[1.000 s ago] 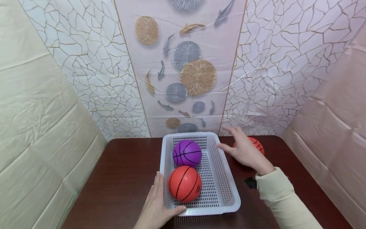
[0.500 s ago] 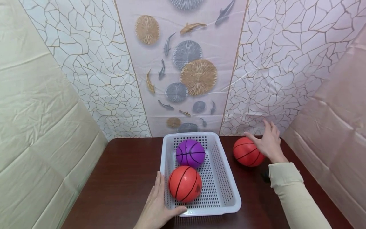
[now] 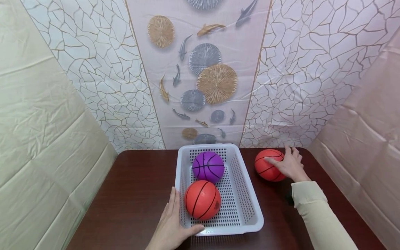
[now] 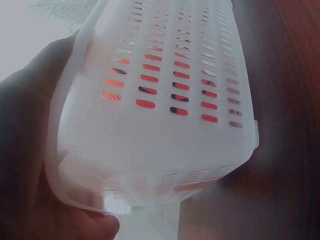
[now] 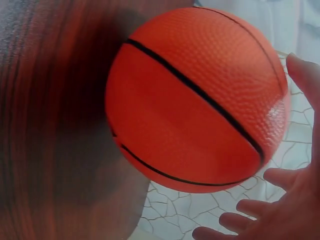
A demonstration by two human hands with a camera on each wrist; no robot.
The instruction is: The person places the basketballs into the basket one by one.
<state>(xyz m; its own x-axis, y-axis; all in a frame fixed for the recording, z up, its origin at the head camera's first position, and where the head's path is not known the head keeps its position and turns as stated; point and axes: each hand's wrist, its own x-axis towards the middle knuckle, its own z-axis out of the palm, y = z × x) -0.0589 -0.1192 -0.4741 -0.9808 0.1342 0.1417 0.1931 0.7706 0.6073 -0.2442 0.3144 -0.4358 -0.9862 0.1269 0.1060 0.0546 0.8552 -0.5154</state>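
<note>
A white perforated basket [image 3: 247, 205] stands mid-table and holds a purple ball [image 3: 208, 166] at the back and an orange ball [image 3: 202, 199] at the front. My left hand [image 3: 171, 219] rests against its near left corner, fingers straight along the side, thumb along the front rim. In the left wrist view the basket wall [image 4: 165, 125] fills the frame beside my left hand [image 4: 30, 150]. A second orange ball [image 3: 266, 166] lies on the table to the right. My right hand [image 3: 289, 164] touches it, thumb on top. The right wrist view shows that ball [image 5: 195, 100] with spread fingers [image 5: 250, 206] just clear of it.
The dark wooden table [image 3: 131, 187] is boxed in by patterned sheets at the back [image 3: 203, 76] and plain sheets at both sides. The loose ball lies near the back right corner, close to the wall.
My right hand swung from over the basket's right rim out to the loose orange ball and came down onto it. The purple ball rolled slightly right. My left hand has stayed put.
</note>
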